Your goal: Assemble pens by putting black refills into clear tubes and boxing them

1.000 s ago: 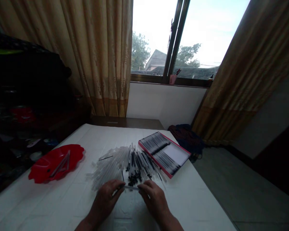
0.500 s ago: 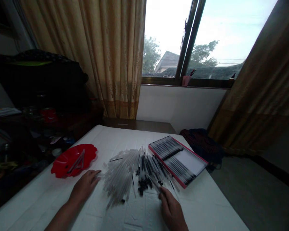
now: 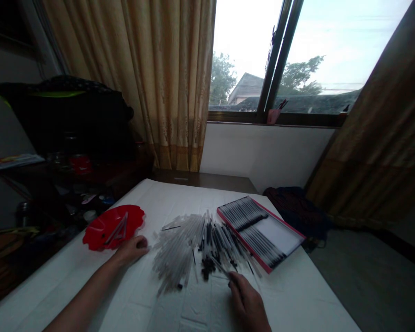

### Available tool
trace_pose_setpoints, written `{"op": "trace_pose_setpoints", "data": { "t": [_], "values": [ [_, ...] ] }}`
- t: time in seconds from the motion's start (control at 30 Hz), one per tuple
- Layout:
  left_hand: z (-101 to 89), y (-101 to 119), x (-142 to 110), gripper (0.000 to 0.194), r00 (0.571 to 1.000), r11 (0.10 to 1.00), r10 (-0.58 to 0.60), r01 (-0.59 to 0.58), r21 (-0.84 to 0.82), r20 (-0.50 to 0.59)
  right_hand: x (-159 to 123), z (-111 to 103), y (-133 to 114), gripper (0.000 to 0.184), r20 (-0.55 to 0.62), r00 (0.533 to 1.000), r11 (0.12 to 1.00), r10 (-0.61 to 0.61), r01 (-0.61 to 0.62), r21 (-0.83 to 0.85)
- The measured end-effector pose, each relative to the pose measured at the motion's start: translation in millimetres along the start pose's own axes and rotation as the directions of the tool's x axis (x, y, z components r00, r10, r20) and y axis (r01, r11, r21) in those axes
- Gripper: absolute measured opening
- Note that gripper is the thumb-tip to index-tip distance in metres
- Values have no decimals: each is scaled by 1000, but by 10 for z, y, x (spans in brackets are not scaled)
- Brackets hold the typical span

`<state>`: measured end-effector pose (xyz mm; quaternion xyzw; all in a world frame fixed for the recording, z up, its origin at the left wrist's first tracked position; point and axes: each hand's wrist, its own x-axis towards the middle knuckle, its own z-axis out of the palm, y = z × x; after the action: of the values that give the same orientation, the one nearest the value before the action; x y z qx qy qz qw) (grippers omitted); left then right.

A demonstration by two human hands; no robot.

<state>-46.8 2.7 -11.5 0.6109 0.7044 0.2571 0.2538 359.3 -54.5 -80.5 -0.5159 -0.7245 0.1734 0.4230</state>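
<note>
My right hand is closed around a slim clear-and-dark pen, whose far end points up and left over a small pile of black caps. My left hand rests low over the table between the red dish and the heap, its fingers curled together; whether a clear piece is pinched in them I cannot make out. Between the hands lies a spread heap of clear tubes. Dark-filled pens or refills fan out on its right side.
A red-edged box with rows of pens lies tilted at the right. At the left, a scalloped red dish holds a few clear pieces. All rest on a white-covered table. A dark cluttered shelf stands beyond the left edge.
My left hand has shifted slightly forward and right, nearer the red dish, with its fingers more curled. My right hand keeps its hold on the pen. The whole view has swung slightly left.
</note>
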Motion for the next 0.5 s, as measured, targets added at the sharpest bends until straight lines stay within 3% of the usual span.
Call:
{"op": "trace_pose_setpoints", "data": {
  "t": [0.17, 0.33, 0.4, 0.5],
  "values": [
    [-72, 43, -31, 43, 998, 986, -55, 57, -158, 12, -6, -24, -32, 30, -7, 1000, 1000, 4, -4, -20],
    [-177, 235, -131, 51, 996, 954, -83, 68, -291, -40, 32, -86, -147, 28, 8, 1000, 1000, -27, 27, 0],
    [-96, 372, -194, 55, 995, 937, -83, 59, -345, -56, 43, -104, -182, 26, 27, 998, 999, -51, 51, 10],
    [256, 652, -337, 57, 998, 898, -55, 45, -438, -10, 43, -120, -212, 26, 31, 996, 996, -87, 87, 20]
  ]
}}
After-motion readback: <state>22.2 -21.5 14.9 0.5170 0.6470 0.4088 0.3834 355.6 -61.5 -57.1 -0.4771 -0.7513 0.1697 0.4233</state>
